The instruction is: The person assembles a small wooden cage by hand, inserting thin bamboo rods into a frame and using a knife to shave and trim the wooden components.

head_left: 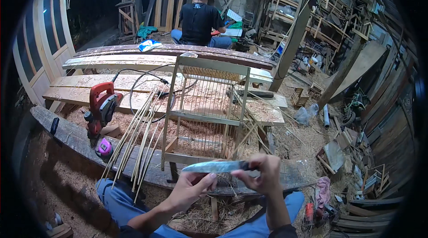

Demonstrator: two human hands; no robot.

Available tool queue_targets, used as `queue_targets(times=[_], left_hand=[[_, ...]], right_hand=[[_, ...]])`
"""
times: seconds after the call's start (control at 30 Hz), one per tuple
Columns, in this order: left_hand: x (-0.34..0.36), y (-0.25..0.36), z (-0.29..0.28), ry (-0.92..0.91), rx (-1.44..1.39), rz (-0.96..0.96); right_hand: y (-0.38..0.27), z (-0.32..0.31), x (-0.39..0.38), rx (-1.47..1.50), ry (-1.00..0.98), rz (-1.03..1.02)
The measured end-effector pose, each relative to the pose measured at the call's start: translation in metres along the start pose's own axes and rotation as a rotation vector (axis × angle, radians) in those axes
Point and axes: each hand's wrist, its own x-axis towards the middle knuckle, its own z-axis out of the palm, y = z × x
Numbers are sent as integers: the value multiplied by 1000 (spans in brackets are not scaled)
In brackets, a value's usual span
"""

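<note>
A knife [216, 167] with a long pale blade lies crosswise in front of me, its tip to the left. My right hand [265, 176] is closed round its dark handle. Beneath the blade's left part, my left hand [189, 192] has its fingers curled and its thumb close to the edge; whether it pinches something thin I cannot make out. Just beyond the knife a wooden cage frame [205, 117] with thin upright bars leans on the bench. Several thin bamboo-like sticks [141, 137] lie to its left, reaching over the near plank.
A red power planer [101, 106] and a pink tape measure [104, 147] rest at left on the long weathered plank [71, 132]. Shavings cover the boards [89, 82]. Another person [198, 19] sits beyond them. A red tool [309, 211] and scrap wood lie at right.
</note>
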Motion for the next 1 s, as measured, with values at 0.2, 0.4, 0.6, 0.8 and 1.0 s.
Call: queue_targets(times=[0.2, 0.4, 0.6, 0.8, 1.0], left_hand=[[-1, -5, 4, -44, -19, -16], [-5, -13, -9, -47, -53, -32], [-36, 1, 5, 82, -76, -16], [-64, 20, 18, 184, -167, 85], [-77, 38, 17, 178, -223, 208]], right_hand=[[-17, 10, 0, 41, -144, -12], [-13, 9, 4, 18, -112, -47], [-14, 7, 3, 64, -6, -145], [-32, 0, 4, -27, 24, -114], [-45, -6, 19, -61, 35, -63]])
